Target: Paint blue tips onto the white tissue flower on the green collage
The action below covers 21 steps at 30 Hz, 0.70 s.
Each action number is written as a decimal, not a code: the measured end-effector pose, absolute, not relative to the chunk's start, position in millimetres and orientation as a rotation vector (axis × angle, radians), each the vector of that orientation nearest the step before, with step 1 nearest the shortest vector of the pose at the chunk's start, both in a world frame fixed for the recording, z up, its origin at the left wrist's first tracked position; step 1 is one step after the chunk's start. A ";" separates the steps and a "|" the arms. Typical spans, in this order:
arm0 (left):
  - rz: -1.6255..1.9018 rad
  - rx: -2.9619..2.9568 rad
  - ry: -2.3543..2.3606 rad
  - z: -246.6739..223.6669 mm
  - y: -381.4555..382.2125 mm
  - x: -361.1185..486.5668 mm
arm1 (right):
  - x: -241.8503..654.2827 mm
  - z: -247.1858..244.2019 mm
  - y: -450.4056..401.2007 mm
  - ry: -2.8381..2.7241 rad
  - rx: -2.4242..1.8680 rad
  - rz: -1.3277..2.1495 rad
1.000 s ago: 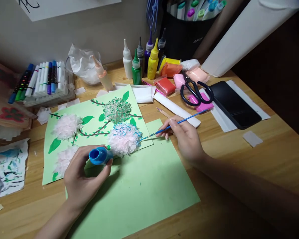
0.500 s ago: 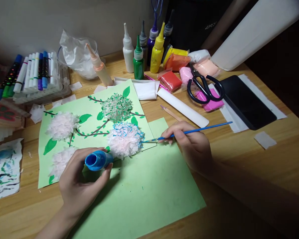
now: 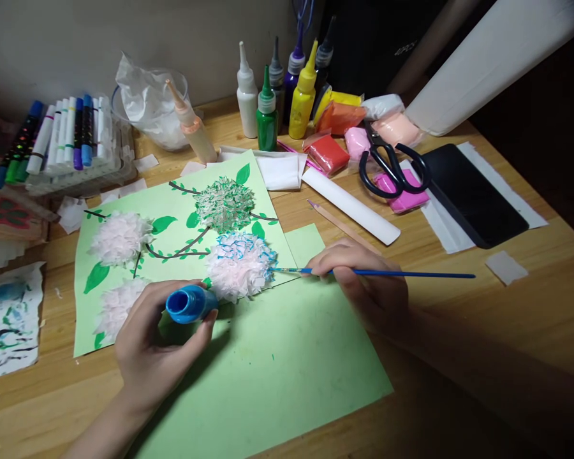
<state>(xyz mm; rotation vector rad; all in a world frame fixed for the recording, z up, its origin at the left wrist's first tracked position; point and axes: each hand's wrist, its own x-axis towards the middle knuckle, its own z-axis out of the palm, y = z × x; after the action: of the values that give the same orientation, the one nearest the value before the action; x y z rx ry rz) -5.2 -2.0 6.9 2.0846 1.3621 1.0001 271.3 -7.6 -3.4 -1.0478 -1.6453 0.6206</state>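
My left hand [image 3: 155,354] is wrapped round an uncapped blue paint bottle [image 3: 191,304], its mouth tilted toward me. Pinched in my right hand [image 3: 363,280] is a thin blue paintbrush [image 3: 411,274], its tip at the right edge of a pale pink paper flower [image 3: 236,271]. Blue paint marks that flower's upper and right petal edges. On the same light green sheet [image 3: 124,350] are a green-tipped flower [image 3: 226,204], another pink flower [image 3: 120,238] and a third one [image 3: 119,306] partly behind my left hand. Painted stems and green leaves run between them.
Paint bottles [image 3: 266,118] stand at the back, beside clay packets [image 3: 328,153]. Black scissors [image 3: 392,169] and a phone [image 3: 473,194] lie right. A marker rack [image 3: 76,153] and a paint-stained paper [image 3: 9,319] are left. A larger green sheet [image 3: 277,395] lies in front.
The brush handle has swung down toward me, its far end now lower and further right, while the tip stays near the flower's right edge. My left hand has barely moved with the bottle.
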 end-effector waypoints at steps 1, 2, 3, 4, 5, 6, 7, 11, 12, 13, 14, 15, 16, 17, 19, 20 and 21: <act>1.000 2.089 1.363 7.0 -2.0 -5.3 | 271.6 -3.0 -7.7 -1.660 -1.044 0.619; 0.999 2.090 1.364 7.1 -2.1 -5.3 | 271.9 -2.4 -8.0 -1.677 -1.039 0.610; 0.998 2.093 1.364 7.1 -2.1 -5.3 | 272.3 -1.7 -8.4 -1.691 -1.030 0.593; 1.002 2.095 1.363 7.1 -2.0 -5.2 | 272.6 -0.8 -8.9 -1.700 -1.019 0.572; 1.005 2.098 1.361 7.0 -1.8 -5.1 | 272.9 0.2 -9.4 -1.708 -1.009 0.557; 1.009 2.102 1.359 6.9 -1.6 -4.9 | 273.1 1.4 -9.8 -1.714 -1.004 0.552; 1.008 2.104 1.358 6.7 -1.4 -4.7 | 273.2 2.3 -10.1 -1.725 -0.999 0.554; 1.008 2.124 1.349 6.3 -0.8 -3.9 | 272.4 1.7 -9.7 -1.774 -0.982 0.516; 1.009 2.131 1.346 6.2 -0.8 -3.8 | 272.2 0.1 -9.6 -1.768 -0.975 0.496; 1.007 2.139 1.344 6.2 -0.7 -3.6 | 272.2 -1.9 -9.7 -1.746 -0.967 0.483; 1.005 2.147 1.343 6.3 -0.7 -3.5 | 272.4 -4.1 -10.1 -1.713 -0.960 0.474; 1.007 2.159 1.342 6.6 -0.7 -3.2 | 272.6 -6.3 -10.5 -1.680 -0.953 0.471; 1.011 2.172 1.340 7.1 -0.7 -2.9 | 272.9 -8.3 -10.9 -1.648 -0.947 0.472; 1.018 2.185 1.337 7.8 -0.7 -2.5 | 273.1 -10.1 -11.1 -1.620 -0.949 0.481; 1.022 2.206 1.330 9.5 -0.8 -1.3 | 273.1 -12.8 -10.7 -1.562 -0.970 0.529; 1.021 2.213 1.327 10.3 -1.0 -0.5 | 272.7 -14.0 -9.8 -1.523 -0.989 0.576; 1.015 2.216 1.325 11.0 -1.2 0.2 | 272.2 -15.2 -8.5 -1.470 -1.012 0.635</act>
<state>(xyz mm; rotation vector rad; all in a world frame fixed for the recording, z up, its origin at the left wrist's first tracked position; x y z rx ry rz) 0.2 -1.2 11.0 2.2159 1.3253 1.0153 272.2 -8.5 -15.2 -1.0121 -1.4697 0.6346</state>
